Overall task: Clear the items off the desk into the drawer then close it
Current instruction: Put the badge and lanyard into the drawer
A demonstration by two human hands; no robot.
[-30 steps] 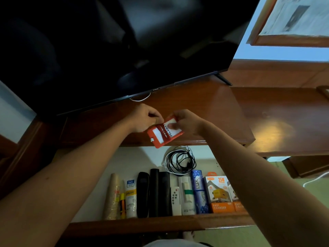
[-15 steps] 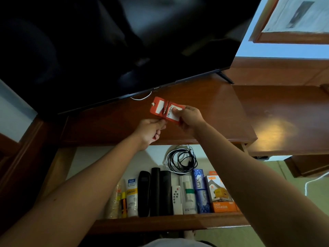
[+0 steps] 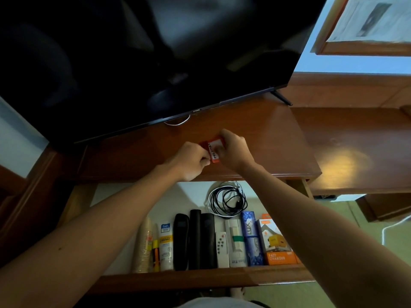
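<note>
Both hands, left hand (image 3: 191, 160) and right hand (image 3: 233, 148), pinched shut on orange packet (image 3: 214, 150), held above bench (image 3: 278, 138), probably steadying it for transfer. Drawer (image 3: 200, 278) stood open below, front row full.

Both my forearms reach up from the lower corners of the frame and meet just above its centre. My left hand (image 3: 191, 160) is curled in a loose fist, knuckles up, its grip pinched shut at the fingertips. My right hand (image 3: 234, 150) arches over, fingers bent down, almost touching the left.
</note>
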